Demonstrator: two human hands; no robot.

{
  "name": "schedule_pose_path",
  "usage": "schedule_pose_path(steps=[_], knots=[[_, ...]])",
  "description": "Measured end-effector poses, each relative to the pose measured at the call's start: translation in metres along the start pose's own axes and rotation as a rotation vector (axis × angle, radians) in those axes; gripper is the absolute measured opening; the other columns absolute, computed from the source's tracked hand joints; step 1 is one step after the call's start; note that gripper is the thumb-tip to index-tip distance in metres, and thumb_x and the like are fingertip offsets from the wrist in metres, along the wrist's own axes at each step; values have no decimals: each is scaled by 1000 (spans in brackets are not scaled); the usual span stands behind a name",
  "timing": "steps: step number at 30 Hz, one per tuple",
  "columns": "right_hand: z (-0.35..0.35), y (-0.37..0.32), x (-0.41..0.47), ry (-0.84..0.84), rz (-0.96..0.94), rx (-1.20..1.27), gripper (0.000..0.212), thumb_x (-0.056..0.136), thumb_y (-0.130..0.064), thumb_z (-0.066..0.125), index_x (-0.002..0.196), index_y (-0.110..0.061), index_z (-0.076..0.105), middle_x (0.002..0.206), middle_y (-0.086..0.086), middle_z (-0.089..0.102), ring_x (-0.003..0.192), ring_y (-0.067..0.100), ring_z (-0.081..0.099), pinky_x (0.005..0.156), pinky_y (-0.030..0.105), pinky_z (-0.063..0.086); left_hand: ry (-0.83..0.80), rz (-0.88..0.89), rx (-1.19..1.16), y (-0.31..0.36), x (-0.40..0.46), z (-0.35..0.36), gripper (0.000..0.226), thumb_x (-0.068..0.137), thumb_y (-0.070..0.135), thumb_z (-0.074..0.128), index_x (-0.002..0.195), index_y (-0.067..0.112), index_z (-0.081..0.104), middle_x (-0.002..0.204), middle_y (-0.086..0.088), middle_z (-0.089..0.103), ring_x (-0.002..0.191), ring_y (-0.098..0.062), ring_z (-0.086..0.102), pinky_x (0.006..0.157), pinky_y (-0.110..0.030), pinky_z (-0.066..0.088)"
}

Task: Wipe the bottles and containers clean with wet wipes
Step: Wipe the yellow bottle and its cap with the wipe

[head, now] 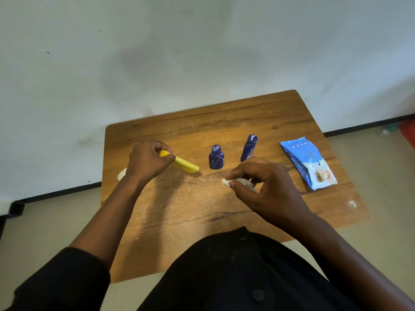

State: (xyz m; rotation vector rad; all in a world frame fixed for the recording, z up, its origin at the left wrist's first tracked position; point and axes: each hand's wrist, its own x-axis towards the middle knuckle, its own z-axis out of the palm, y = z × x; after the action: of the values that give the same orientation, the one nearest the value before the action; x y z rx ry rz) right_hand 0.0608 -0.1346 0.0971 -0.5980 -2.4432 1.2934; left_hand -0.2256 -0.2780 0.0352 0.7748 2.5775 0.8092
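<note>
Yellow container (179, 162) held low over the worktop (184, 212), left hand (148, 161) curled round its far-left end; long axis runs down-right toward the squat blue bottle (216, 157). Right hand (265, 182), fingers pinching a crumpled wet wipe (238, 182), sits right of the container's free end, nearer than anything else. Tall blue bottle (248, 148) stands just beyond that hand. Wipes pack (308, 163) farther right; print unreadable. White scrap (122, 175) behind the left wrist.
</note>
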Motion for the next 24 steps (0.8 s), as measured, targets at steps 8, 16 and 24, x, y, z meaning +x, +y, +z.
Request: schedule_pose_path(steps=[8,16,24], knots=[[1,1,-1,-3,30,-15,16,90,-23,76,105,-28,80,95,-19,71,94,6,67,74,18,53,-12,108,-21,-18,5,10,49,79,7,88,122,27,74,123,2,71,101,-23,70,82,-42,61],[4,-1,-2,17,142,159,13,93,-22,75,105,-24,79,94,-10,75,86,9,70,70,20,56,-22,35,-79,-26,17,9,43,84,2,84,122,21,75,115,0,74,103,-22,70,84,-37,58],[5,-12,0,-28,619,1017,28,109,-21,51,129,-9,66,116,19,77,96,28,72,82,38,60,-8,44,23,-34,33,26,41,80,-1,81,109,27,75,114,2,76,107,-22,69,88,-42,59]])
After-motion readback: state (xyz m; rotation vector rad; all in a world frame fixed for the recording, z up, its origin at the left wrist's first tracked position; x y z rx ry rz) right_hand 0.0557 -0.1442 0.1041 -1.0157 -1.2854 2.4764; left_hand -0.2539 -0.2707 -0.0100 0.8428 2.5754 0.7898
